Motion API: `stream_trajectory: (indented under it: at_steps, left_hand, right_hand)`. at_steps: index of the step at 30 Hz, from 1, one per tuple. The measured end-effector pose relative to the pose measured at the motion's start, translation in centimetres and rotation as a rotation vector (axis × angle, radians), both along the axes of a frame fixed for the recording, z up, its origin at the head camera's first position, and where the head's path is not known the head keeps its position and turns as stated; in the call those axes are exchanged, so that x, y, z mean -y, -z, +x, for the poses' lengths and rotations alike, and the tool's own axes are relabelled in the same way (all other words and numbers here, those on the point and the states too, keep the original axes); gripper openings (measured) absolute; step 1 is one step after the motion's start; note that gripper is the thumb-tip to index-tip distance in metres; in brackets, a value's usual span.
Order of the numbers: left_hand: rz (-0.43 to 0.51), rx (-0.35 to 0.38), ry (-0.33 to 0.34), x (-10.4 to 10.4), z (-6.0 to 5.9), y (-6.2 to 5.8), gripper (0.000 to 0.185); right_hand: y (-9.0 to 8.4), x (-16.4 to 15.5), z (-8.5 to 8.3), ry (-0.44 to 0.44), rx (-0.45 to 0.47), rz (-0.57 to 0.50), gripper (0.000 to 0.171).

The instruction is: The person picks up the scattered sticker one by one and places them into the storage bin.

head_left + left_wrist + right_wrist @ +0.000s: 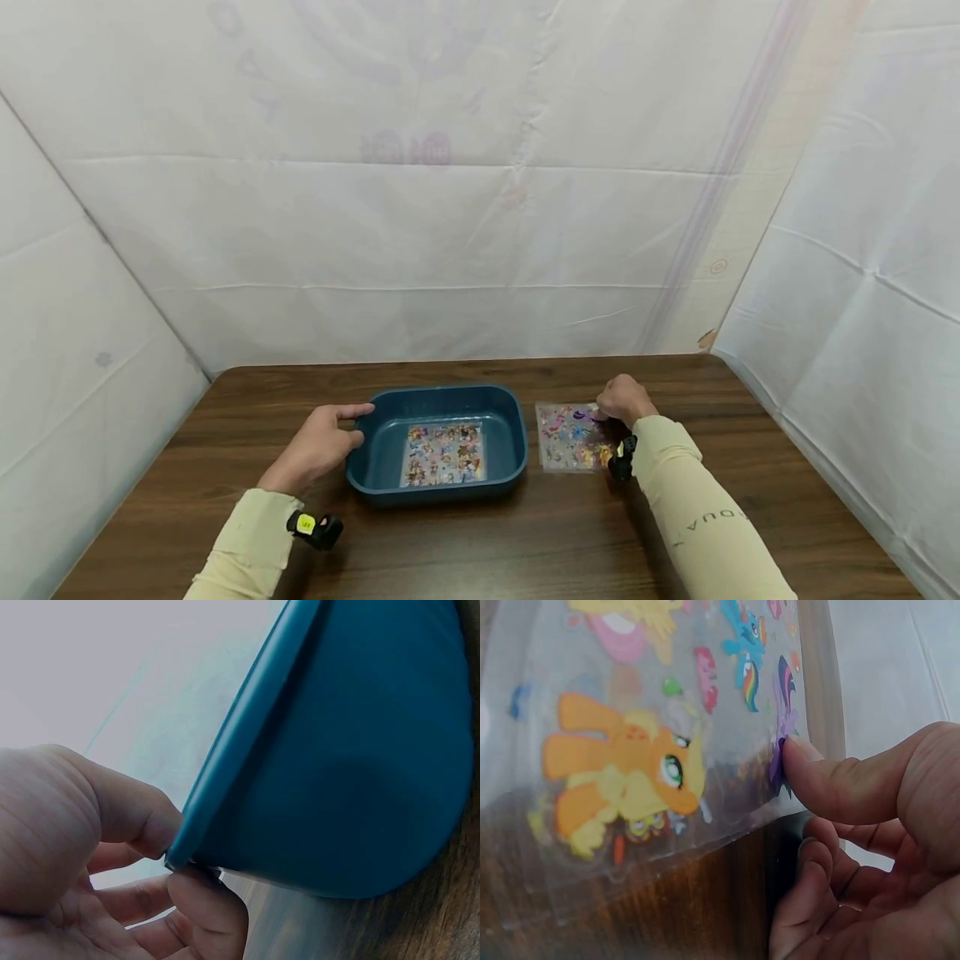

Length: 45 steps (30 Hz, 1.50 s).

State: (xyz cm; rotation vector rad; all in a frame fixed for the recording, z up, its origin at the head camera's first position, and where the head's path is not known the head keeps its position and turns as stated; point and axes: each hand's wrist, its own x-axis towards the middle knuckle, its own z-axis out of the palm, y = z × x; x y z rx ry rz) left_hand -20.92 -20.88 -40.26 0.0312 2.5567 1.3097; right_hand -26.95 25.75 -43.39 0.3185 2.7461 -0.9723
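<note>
Tub (442, 493) on counter (450, 550) is gripped at rim by L hand (318, 437) fingers; sticker sheet (566, 437), just R of tub, is pinched at edge by R hand (624, 398) fingers; 2nd sheet (444, 454) is seen inside tub.

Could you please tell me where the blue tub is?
In the head view, the blue tub sits just left of centre, between the left hand and the pony sticker sheet.

Head view: right grip (626, 398) covers loose sheet (566, 439) at 2 o'clock; right sleeve (708, 508) cut off at 5 o'clock. Prints (444, 455) inside tub (384, 454) too small, perhaps cartoon figures.
</note>
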Motion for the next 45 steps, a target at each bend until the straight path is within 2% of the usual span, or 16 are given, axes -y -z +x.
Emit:
stream_trajectory:
  at_steps: [10, 17, 23, 27, 34, 39, 45]
  left_hand:
    - [-0.006, 0.001, -0.012, 0.1, 0.1, 0.0, 0.051]
    - [0.001, -0.001, -0.006, 0.0, 0.0, 0.1, 0.051]
    - [0.000, 0.007, -0.006, -0.2, 0.0, 0.2, 0.051]
    - [0.000, 0.005, -0.004, -0.3, -0.1, 0.3, 0.051]
    - [0.000, 0.008, -0.015, -0.3, -0.1, 0.3, 0.052]
    - [0.025, 0.010, -0.013, -0.2, -0.1, 0.3, 0.052]
    - [0.022, 0.012, -0.018, -0.1, -0.1, 0.3, 0.053]
  right_hand:
    - [-0.2, -0.3, 0.0, -0.018, -0.034, -0.042, 0.043]
    - [-0.3, -1.1, 0.4, 0.007, -0.047, -0.097, 0.039]
    - [0.1, -1.7, 0.6, -0.069, -0.098, -0.056, 0.013]
    - [0.2, -2.1, 0.3, -0.111, -0.126, -0.032, 0.027]
    - [0.0, -2.5, 0.2, -0.195, -0.206, -0.016, 0.022]
    - [0.3, -2.8, 0.2, -0.191, -0.250, -0.106, 0.022]
    - [0.1, -3.1, 0.4, -0.142, -0.225, -0.291, 0.025]
